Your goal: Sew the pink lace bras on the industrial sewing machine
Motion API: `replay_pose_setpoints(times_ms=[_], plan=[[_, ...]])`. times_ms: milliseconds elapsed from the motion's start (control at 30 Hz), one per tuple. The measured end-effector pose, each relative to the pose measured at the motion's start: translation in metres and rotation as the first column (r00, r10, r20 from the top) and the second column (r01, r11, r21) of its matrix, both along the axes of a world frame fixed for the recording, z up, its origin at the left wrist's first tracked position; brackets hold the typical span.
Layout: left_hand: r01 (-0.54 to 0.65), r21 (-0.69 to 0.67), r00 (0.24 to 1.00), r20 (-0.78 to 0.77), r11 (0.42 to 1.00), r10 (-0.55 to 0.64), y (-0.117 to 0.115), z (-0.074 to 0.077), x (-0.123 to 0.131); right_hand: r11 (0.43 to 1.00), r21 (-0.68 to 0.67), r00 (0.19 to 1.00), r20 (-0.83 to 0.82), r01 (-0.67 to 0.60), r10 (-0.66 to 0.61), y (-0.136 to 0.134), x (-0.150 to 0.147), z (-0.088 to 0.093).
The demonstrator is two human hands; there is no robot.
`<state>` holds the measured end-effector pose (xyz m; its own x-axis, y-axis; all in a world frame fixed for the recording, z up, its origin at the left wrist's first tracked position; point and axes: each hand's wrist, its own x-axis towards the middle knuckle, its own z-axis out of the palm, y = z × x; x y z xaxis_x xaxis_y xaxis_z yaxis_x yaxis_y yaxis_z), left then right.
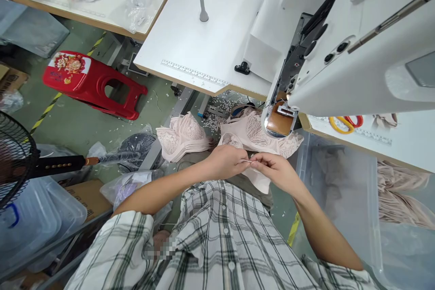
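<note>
Both hands meet above my lap, pinching a pale pink bra (260, 180) by a narrow edge or strap. My left hand (228, 162) has its fingers closed on it from the left. Close against it, my right hand (273, 168) grips the same piece between thumb and fingers. The bra's lower part hangs beneath my hands, partly hidden by them. On my lap to the left lies a stack of pale pink bra cups with lace (185, 138). More pink lace bras (256, 129) lie just beyond my hands, below the sewing machine arm (279, 120).
A white sewing table (204, 50) with a printed ruler edge stands ahead. Yellow-handled scissors (340, 125) lie on its right part. A clear plastic bin (374, 217) is at my right. On the left are a red stool (98, 84) and a black fan (16, 158).
</note>
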<state>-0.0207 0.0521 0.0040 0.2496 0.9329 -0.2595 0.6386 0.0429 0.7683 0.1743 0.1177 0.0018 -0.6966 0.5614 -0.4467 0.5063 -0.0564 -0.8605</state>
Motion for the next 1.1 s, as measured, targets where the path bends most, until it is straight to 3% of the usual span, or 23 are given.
replay_pose_setpoints(times_ms=[67, 133, 200, 267, 300, 367, 400, 433, 467, 533, 600, 700, 767, 833, 867, 900, 967, 1033, 1100], plan=[[0.063, -0.016, 0.997, 0.037, 0.998, -0.062, 0.002, -0.004, -0.004, 0.999, -0.005, 0.999, 0.011, -0.033, 0.033, 0.001, 0.002, -0.001], [0.027, 0.029, 0.998, 0.056, 0.999, -0.029, -0.001, -0.012, -0.006, 1.000, 0.011, 0.999, 0.035, -0.006, 0.005, 0.003, 0.004, -0.006], [-0.200, 0.124, 0.978, 0.081, 0.972, 0.191, -0.009, -0.023, -0.003, 0.982, 0.021, 0.982, 0.012, 0.187, -0.187, 0.003, 0.002, -0.015], [-0.407, 0.077, 0.894, 0.240, 0.910, 0.379, -0.021, -0.036, 0.004, 0.873, -0.006, 0.871, -0.067, 0.487, -0.486, 0.000, -0.006, -0.023], [-0.395, -0.041, 0.844, 0.378, 0.918, 0.380, -0.027, -0.042, 0.008, 0.799, -0.026, 0.793, -0.105, 0.601, -0.600, -0.003, -0.012, -0.027], [-0.148, -0.261, 0.687, 0.667, 0.954, 0.289, -0.035, -0.053, 0.016, 0.725, -0.013, 0.715, -0.153, 0.688, -0.682, -0.012, -0.024, -0.030], [-0.030, -0.305, 0.589, 0.764, 0.952, 0.264, -0.038, -0.057, 0.019, 0.728, 0.034, 0.721, -0.179, 0.684, -0.669, -0.018, -0.031, -0.031], [0.015, -0.326, 0.509, 0.816, 0.945, 0.273, -0.039, -0.060, 0.022, 0.740, 0.102, 0.742, -0.209, 0.665, -0.637, -0.025, -0.037, -0.032], [-0.013, -0.340, 0.454, 0.836, 0.940, 0.309, -0.039, -0.062, 0.024, 0.745, 0.184, 0.764, -0.244, 0.641, -0.597, -0.032, -0.042, -0.032], [-0.144, -0.374, 0.376, 0.836, 0.916, 0.400, -0.038, -0.062, 0.028, 0.718, 0.346, 0.795, -0.323, 0.604, -0.514, -0.044, -0.052, -0.034], [-0.291, -0.432, 0.295, 0.808, 0.854, 0.509, -0.038, -0.058, 0.032, 0.684, 0.451, 0.817, -0.369, 0.574, -0.443, -0.055, -0.059, -0.038], [-0.554, -0.490, 0.166, 0.727, 0.673, 0.666, -0.041, -0.045, 0.034, 0.715, 0.466, 0.851, -0.340, 0.521, -0.399, -0.063, -0.062, -0.040], [-0.663, -0.434, 0.208, 0.676, 0.610, 0.707, -0.042, -0.031, 0.028, 0.797, 0.418, 0.896, -0.281, 0.436, -0.343, -0.062, -0.055, -0.036], [-0.671, -0.320, 0.401, 0.602, 0.668, 0.691, -0.041, -0.013, 0.013, 0.824, 0.432, 0.926, -0.256, 0.367, -0.278, -0.056, -0.043, -0.026], [-0.633, -0.261, 0.524, 0.547, 0.729, 0.652, -0.040, -0.003, 0.004, 0.799, 0.487, 0.930, -0.271, 0.354, -0.248, -0.051, -0.036, -0.020], [-0.539, -0.230, 0.660, 0.483, 0.810, 0.576, -0.038, 0.008, -0.004, 0.751, 0.562, 0.932, -0.297, 0.346, -0.207, -0.045, -0.029, -0.013], [-0.329, -0.168, 0.842, 0.394, 0.929, 0.369, -0.034, 0.029, -0.017, 0.667, 0.694, 0.940, -0.339, 0.270, -0.028, -0.033, -0.018, 0.000], [-0.153, -0.113, 0.922, 0.340, 0.982, 0.183, -0.030, 0.045, -0.021, 0.663, 0.745, 0.920, -0.307, 0.074, 0.243, -0.021, -0.012, 0.011], [-0.039, -0.091, 0.948, 0.312, 0.995, 0.066, -0.027, 0.054, -0.019, 0.673, 0.731, 0.883, -0.238, -0.111, 0.405, -0.013, -0.010, 0.020]])
